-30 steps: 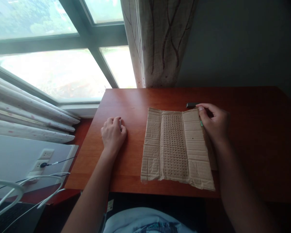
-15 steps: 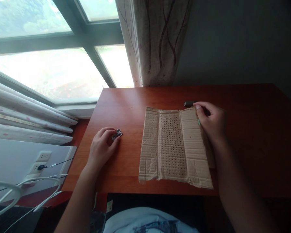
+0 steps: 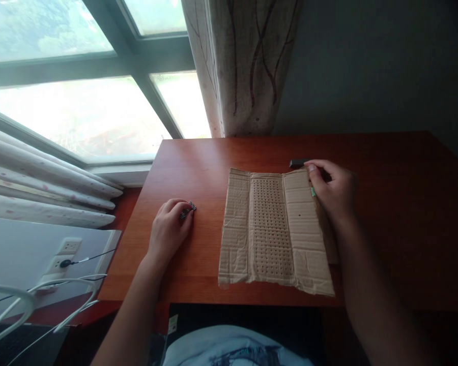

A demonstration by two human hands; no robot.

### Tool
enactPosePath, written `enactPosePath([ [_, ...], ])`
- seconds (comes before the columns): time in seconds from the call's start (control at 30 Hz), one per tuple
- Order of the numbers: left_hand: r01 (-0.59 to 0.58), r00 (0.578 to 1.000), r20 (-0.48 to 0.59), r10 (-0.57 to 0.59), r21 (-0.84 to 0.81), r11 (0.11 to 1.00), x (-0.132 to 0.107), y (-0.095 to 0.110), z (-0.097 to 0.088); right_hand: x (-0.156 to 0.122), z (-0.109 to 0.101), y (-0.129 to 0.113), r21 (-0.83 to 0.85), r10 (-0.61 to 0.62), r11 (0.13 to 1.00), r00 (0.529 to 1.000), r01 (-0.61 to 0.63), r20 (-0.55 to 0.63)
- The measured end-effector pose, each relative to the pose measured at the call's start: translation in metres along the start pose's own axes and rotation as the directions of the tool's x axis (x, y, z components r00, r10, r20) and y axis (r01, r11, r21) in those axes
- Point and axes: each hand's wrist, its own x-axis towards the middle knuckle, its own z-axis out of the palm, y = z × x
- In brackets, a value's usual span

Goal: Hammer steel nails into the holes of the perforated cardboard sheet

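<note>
My left hand [image 3: 171, 223] is closed around a small bundle of shiny, dark-and-silver ribbed pieces [image 3: 188, 210], just above or on the table left of the cardboard. Fingers cover most of the bundle, so its exact kind is unclear. A creased cardboard sheet [image 3: 236, 229], folded into three panels, has rows of small holes down its middle panel. At its upper right corner my right hand [image 3: 334, 188] pinches the edge between thumb and fingers. A short dark bar [image 3: 297, 163] lies just behind that corner, its right end close to my fingertips.
The reddish-brown wooden table [image 3: 206, 162] stands beside a window [image 3: 80, 112] and a patterned curtain [image 3: 252, 66]. White cables [image 3: 72, 305] and a wall socket [image 3: 69, 246] are at the lower left. A small green mark [image 3: 313, 191] shows at the cardboard's right edge.
My left hand has shifted slightly right with the small bundle, which is now turned and more covered by my fingers. My right hand and the cardboard have barely moved.
</note>
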Motion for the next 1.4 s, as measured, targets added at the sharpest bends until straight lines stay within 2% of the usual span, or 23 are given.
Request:
enactPosePath([
  [0.53, 0.156, 0.987, -0.038, -0.154, 0.079, 0.985, 0.015, 0.020, 0.011, 0.002, -0.003, -0.004, -0.024, 0.055, 0.998, 0.998, -0.055, 0.029],
  [0.97, 0.144, 0.989, -0.056, -0.139, 0.109, 0.984, 0.025, 0.019, 0.019, 0.001, -0.003, -0.003, -0.006, 0.054, 0.999, 0.998, -0.054, 0.041],
  [1.4, 0.138, 0.990, -0.032, -0.135, 0.098, 0.986, 0.041, 0.028, 0.024, 0.001, -0.003, -0.004, 0.007, 0.035, 0.999, 0.998, -0.035, 0.043],
])
